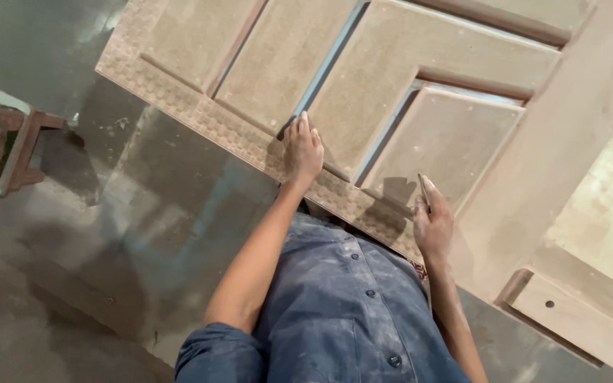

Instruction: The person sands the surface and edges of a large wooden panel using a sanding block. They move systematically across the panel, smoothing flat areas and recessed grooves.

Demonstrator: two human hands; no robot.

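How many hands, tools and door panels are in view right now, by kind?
Hands: 2, left hand flat on the door, right hand
Thin tool in the right hand: 1
Carved wooden door panel: 1
Wooden stool: 1
Total: 5

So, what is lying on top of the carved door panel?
On the carved door panel lies pale dust. The left hand presses flat; the right hand holds a thin tool. What lies under the palms is covered.

Dim, warm indoor light; a brighter patch at the right edge, soft shadows lower left, slight blur throughout.
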